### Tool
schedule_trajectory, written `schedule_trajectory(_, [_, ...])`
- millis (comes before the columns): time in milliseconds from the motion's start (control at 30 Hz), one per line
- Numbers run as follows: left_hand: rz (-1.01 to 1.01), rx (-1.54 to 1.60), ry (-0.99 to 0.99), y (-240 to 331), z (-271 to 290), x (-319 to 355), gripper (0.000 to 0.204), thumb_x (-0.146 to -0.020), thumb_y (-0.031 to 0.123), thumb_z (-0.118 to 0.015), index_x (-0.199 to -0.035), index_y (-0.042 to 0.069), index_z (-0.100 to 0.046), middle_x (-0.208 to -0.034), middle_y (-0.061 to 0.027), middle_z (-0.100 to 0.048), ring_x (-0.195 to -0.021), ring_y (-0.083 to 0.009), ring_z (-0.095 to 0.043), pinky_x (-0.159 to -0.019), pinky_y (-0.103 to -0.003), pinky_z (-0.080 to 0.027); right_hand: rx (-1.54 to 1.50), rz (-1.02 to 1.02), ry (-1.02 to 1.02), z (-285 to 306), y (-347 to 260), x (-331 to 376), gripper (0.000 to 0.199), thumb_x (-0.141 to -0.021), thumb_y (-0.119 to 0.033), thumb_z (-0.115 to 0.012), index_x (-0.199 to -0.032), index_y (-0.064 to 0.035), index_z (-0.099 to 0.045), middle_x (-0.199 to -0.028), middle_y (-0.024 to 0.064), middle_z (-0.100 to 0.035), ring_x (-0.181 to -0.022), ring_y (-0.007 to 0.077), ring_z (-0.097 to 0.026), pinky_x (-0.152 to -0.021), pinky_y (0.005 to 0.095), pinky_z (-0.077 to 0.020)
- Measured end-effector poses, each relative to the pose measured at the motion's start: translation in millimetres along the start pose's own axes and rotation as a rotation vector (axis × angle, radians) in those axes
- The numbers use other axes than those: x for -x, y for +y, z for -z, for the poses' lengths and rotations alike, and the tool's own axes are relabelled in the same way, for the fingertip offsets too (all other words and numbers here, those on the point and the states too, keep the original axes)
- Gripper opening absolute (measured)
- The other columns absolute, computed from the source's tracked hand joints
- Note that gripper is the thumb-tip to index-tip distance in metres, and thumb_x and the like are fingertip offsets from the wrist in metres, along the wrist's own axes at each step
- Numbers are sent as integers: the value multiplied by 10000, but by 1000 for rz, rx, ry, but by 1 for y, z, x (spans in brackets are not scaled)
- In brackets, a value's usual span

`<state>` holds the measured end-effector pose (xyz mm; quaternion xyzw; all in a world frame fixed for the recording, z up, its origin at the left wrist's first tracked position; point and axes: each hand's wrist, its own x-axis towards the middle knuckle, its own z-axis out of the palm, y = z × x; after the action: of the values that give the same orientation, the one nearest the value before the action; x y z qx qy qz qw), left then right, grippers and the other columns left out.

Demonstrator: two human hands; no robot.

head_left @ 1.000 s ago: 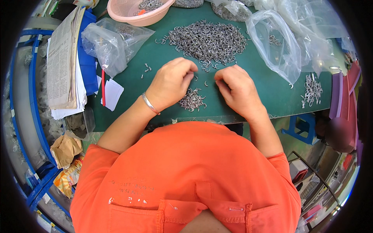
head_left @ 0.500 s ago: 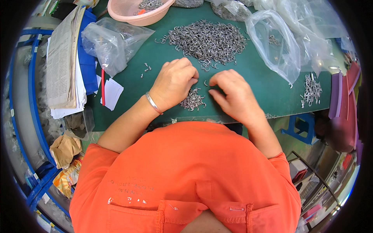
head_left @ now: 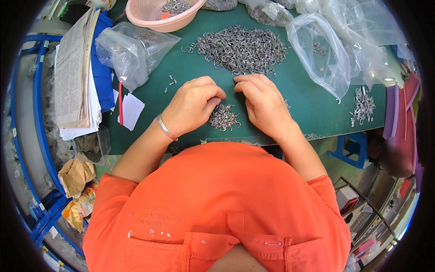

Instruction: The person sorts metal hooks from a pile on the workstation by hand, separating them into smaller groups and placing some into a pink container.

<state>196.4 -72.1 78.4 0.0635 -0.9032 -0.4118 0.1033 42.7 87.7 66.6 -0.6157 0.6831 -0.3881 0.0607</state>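
A large heap of small grey curved metal pieces [head_left: 242, 50] lies on the green table. A smaller pile of similar pieces [head_left: 224, 119] sits nearer me, between my hands. My left hand [head_left: 192, 103], with a bangle on its wrist, is closed in a pinch just above and left of the small pile; whatever its fingertips hold is hidden. My right hand [head_left: 263, 103] is also closed, thumb under the bent fingers, its fingertips by the near edge of the large heap. A tiny dark bit shows at those fingertips, too small to name. A few pieces [head_left: 287, 106] peek out beside the right hand.
A pink basket [head_left: 165, 22] with metal parts stands at the back left, beside a clear plastic bag [head_left: 131, 54]. Papers [head_left: 74, 72] and a red pen [head_left: 120, 102] lie left. Clear bags [head_left: 317, 59] and pale links [head_left: 362, 106] lie right.
My left hand has shifted left and slightly nearer me. The right hand's fingertips have moved up and left to the heap's edge. The loose piece between my hands no longer shows.
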Motion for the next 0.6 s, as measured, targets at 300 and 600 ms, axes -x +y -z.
schedule_trajectory(300, [19, 7, 73, -2, -7, -8, 115, -836, -22, -699, -944, 16, -706, -862, -109, -644, -776, -264, -648, -670, -336, -510, -84, -208, 18, 18, 6, 8, 243, -798, 84, -620, -1014, -23, -656, -967, 120, -687, -927, 338, -645, -804, 430, -523])
schedule_trajectory(600, [-57, -218, 55, 3, -34, -17, 181, -755, 83, -796, -907, 79, -697, -887, -52, -596, -864, -259, -611, -785, -381, -455, 15, -62, -14, 4, 5, 10, 185, -790, -6, -705, -954, -73, -652, -897, 80, -664, -866, 300, -626, -771, 410, -492])
